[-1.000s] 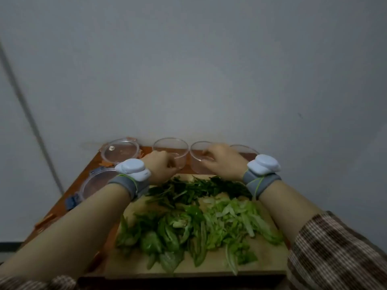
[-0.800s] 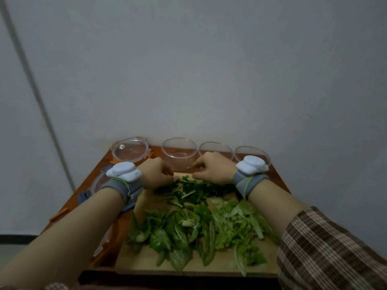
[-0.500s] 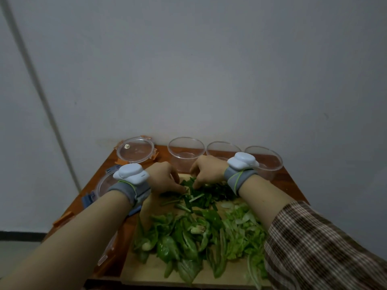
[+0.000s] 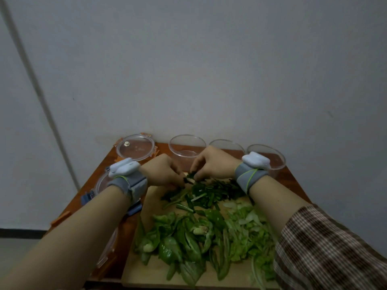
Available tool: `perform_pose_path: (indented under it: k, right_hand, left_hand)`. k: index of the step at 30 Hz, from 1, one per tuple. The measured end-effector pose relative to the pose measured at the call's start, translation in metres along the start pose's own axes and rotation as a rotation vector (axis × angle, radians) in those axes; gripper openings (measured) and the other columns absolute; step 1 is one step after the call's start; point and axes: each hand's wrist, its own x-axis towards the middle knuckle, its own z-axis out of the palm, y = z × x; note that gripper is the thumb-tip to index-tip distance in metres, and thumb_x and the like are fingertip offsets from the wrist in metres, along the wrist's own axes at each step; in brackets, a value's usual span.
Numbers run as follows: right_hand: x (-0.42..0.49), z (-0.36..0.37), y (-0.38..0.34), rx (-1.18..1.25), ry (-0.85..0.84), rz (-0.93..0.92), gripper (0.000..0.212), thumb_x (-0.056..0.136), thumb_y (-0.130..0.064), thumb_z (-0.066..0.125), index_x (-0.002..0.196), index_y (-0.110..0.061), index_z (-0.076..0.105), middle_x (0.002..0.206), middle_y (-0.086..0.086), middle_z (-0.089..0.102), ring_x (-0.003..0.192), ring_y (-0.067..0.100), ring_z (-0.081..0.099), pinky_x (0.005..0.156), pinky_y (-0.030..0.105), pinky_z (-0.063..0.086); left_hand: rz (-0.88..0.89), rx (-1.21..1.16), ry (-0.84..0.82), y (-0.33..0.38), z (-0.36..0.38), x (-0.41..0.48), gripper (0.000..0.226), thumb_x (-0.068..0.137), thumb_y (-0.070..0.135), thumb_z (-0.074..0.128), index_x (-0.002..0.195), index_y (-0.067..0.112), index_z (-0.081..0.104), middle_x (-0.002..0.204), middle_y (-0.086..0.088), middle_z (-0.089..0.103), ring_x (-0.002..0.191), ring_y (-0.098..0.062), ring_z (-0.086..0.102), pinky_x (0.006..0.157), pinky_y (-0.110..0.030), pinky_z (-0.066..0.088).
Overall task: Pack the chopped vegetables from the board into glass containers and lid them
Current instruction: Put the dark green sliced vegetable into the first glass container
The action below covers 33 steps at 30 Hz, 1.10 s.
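Hands are meeting at the far edge of the board point(image 4: 149, 198): our left hand point(image 4: 162, 172) and right hand point(image 4: 213, 164) are almost touching, both pinching the same tuft of dark chopped greens point(image 4: 209, 191). The rest of that heap is lying just under the hands and nearer to us. Closer still, green pepper pieces point(image 4: 178, 243) are sitting below the left forearm and pale lettuce shreds point(image 4: 249, 229) below the right. Just beyond the knuckles, three open glass containers point(image 4: 187, 147) are standing in a row on the counter point(image 4: 293, 181), with a round lid point(image 4: 135, 147) past the left wrist.

We are judging the greens light, limp and quick to scatter, so we are favouring cupping the heap from both sides. The glass is rigid and breakable, best steadied by its wall.
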Motion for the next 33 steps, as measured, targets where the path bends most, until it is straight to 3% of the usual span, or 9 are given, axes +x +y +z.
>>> perform_pose_path:
  k: [3,8,11,13,16,18,22,25,33]
  right_hand:
    - [-0.003,-0.011,0.003,0.187,0.034,0.041,0.018,0.071,-0.009,0.079,0.089,-0.012,0.076,0.071,-0.004,0.068,0.055,-0.003,0.057,0.053,0.008,0.045]
    - [0.005,-0.028,0.001,0.424,0.126,0.059,0.02,0.073,0.002,0.076,0.093,0.001,0.072,0.066,-0.002,0.069,0.058,0.009,0.062,0.062,0.021,0.053]
    - [0.02,-0.042,0.0,0.516,0.221,0.09,0.02,0.073,0.003,0.075,0.093,0.003,0.071,0.079,0.014,0.07,0.069,0.021,0.066,0.065,0.025,0.056]
    - [0.036,-0.045,0.003,0.53,0.3,0.114,0.021,0.074,0.002,0.075,0.094,0.002,0.071,0.084,0.017,0.07,0.074,0.026,0.067,0.072,0.032,0.059]
    - [0.061,-0.036,0.011,0.47,0.404,0.159,0.021,0.071,-0.001,0.078,0.091,-0.002,0.073,0.084,0.015,0.071,0.075,0.025,0.069,0.077,0.039,0.059]
    - [0.075,-0.027,0.016,0.371,0.408,0.169,0.018,0.071,-0.003,0.077,0.089,-0.005,0.074,0.081,0.012,0.071,0.069,0.021,0.067,0.07,0.032,0.057]
    - [0.095,-0.017,0.02,-0.072,0.297,0.087,0.021,0.075,-0.007,0.07,0.095,-0.012,0.075,0.095,0.011,0.073,0.089,0.026,0.067,0.076,0.027,0.049]
    - [0.104,-0.011,0.02,-0.214,0.194,0.053,0.02,0.077,-0.009,0.068,0.096,-0.012,0.074,0.102,0.013,0.071,0.097,0.03,0.065,0.078,0.029,0.048]
    - [0.094,-0.016,0.017,-0.221,0.218,0.028,0.013,0.079,-0.014,0.069,0.088,-0.011,0.077,0.094,0.011,0.074,0.092,0.024,0.067,0.075,0.024,0.047]
  left_hand:
    - [0.035,-0.152,0.027,0.003,-0.01,-0.008,0.004,0.079,0.005,0.072,0.08,0.009,0.072,0.077,-0.002,0.074,0.071,-0.012,0.069,0.063,-0.018,0.058]
    - [0.105,-0.241,0.135,0.016,-0.026,-0.005,0.009,0.078,0.004,0.073,0.086,0.002,0.072,0.083,-0.009,0.074,0.067,-0.012,0.068,0.061,-0.017,0.057]
    - [0.111,-0.289,0.269,0.027,-0.035,0.015,0.004,0.075,0.003,0.076,0.076,0.007,0.073,0.071,-0.006,0.072,0.058,-0.011,0.068,0.056,-0.019,0.057]
    - [0.111,-0.305,0.398,0.03,-0.038,0.035,0.007,0.074,0.005,0.078,0.072,0.01,0.073,0.072,-0.009,0.073,0.068,-0.02,0.071,0.067,-0.029,0.06]
    - [0.083,-0.252,0.511,0.028,-0.035,0.059,0.004,0.076,0.006,0.075,0.08,0.008,0.074,0.082,-0.015,0.074,0.072,-0.025,0.069,0.076,-0.035,0.06]
    - [0.082,-0.078,0.565,0.023,-0.033,0.071,0.011,0.078,0.008,0.072,0.088,0.009,0.076,0.087,-0.013,0.075,0.078,-0.024,0.07,0.078,-0.033,0.059]
    - [0.187,0.377,0.573,0.018,-0.036,0.081,0.024,0.083,0.011,0.061,0.103,0.015,0.073,0.103,-0.005,0.073,0.098,-0.023,0.066,0.084,-0.029,0.051]
    - [0.19,0.534,0.491,0.019,-0.037,0.085,0.023,0.084,0.013,0.059,0.103,0.018,0.072,0.105,-0.006,0.071,0.101,-0.026,0.064,0.081,-0.03,0.047]
    - [0.11,0.461,0.507,0.014,-0.038,0.078,0.02,0.083,0.034,0.067,0.092,0.018,0.075,0.093,-0.006,0.074,0.081,-0.023,0.065,0.066,-0.025,0.045]
